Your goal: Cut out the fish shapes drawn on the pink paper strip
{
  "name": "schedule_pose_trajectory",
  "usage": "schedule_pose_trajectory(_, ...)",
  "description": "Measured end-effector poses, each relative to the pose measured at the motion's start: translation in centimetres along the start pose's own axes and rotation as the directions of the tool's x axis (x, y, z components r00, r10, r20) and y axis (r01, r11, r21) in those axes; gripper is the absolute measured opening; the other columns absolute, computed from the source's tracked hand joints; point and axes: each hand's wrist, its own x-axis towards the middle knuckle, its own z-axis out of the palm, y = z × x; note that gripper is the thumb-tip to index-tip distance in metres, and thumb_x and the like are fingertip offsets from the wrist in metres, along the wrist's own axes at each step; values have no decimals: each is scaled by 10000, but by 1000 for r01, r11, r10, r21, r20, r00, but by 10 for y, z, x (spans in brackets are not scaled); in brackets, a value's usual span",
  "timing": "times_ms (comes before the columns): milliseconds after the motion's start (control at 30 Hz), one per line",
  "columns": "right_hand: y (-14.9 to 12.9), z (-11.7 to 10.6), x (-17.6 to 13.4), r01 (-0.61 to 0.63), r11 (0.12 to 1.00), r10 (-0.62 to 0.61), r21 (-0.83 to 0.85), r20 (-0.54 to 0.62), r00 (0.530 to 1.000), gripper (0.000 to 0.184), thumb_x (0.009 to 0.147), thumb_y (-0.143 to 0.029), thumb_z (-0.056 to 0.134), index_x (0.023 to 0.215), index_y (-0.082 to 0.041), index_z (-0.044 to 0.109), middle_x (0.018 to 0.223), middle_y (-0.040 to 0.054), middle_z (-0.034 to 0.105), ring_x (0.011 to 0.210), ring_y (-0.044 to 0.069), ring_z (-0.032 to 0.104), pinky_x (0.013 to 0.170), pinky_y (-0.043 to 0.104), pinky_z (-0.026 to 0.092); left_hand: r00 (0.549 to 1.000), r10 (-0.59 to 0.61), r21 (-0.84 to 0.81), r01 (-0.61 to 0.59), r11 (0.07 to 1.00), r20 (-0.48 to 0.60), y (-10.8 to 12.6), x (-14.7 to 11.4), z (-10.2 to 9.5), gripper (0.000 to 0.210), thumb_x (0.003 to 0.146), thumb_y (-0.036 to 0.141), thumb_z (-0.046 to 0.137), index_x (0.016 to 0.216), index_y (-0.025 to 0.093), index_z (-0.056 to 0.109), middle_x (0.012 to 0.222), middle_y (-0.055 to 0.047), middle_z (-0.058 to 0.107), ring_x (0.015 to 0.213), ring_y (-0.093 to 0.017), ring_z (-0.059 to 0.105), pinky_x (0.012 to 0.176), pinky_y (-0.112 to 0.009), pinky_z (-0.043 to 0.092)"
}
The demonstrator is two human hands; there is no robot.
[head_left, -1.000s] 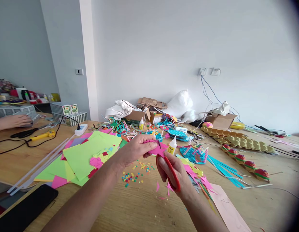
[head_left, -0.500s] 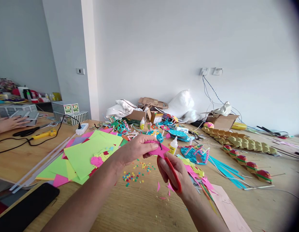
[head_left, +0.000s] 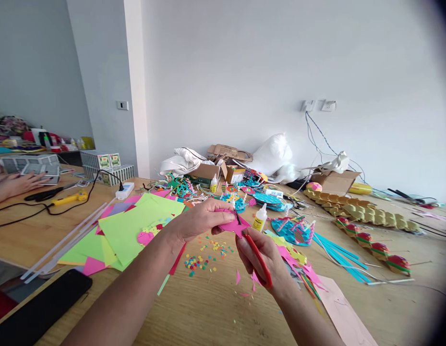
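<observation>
Pinched between thumb and fingers, the left hand (head_left: 201, 222) has hold of a piece of pink paper (head_left: 233, 228), and we find that grip drawn in close on it. We record the right hand (head_left: 262, 254) wrapped round the red handles of a pair of scissors (head_left: 259, 263), its fingers curled in. We see a dark blade at the paper; how far apart the blades stand we cannot tell. We place the paper in the air above the wooden table (head_left: 194, 317), just left of the right hand. A glue bottle (head_left: 259, 219) stands upright just behind that hand. We note pink scraps (head_left: 254, 281) and coloured paper dots (head_left: 199, 263) on the tabletop below. To the left we observe overlapping green sheets (head_left: 132, 230); to the right, blue strips (head_left: 343, 258). At far left, we note a co-worker's hand (head_left: 26, 182) upon a grey object.
</observation>
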Motion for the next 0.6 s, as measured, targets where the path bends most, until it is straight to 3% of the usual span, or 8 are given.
schedule_pose_trajectory(333, -2, -1, -1, 33, 999, -32, -37, 24, 999, 429, 755, -606, 490, 600, -212, 424, 426, -53, 418, 402, 89, 368, 402, 210, 294, 1000, 13, 42, -13, 999, 0, 2, -1, 0, 267, 823, 335, 480, 621, 163, 458, 564, 53, 370, 525, -73, 362, 490, -213, 287)
schedule_pose_trajectory(600, 0, -1, -1, -1, 999, 1, -43, 17, 1000, 450, 753, -627, 480, 595, -210, 415, 403, -60, 403, 382, 80, 341, 401, 208, 261, 1000, -15, 45, 15, 999, -4, -1, -1, 0, 242, 818, 333, 489, 647, 162, 477, 576, 51, 381, 531, -73, 363, 488, -206, 291)
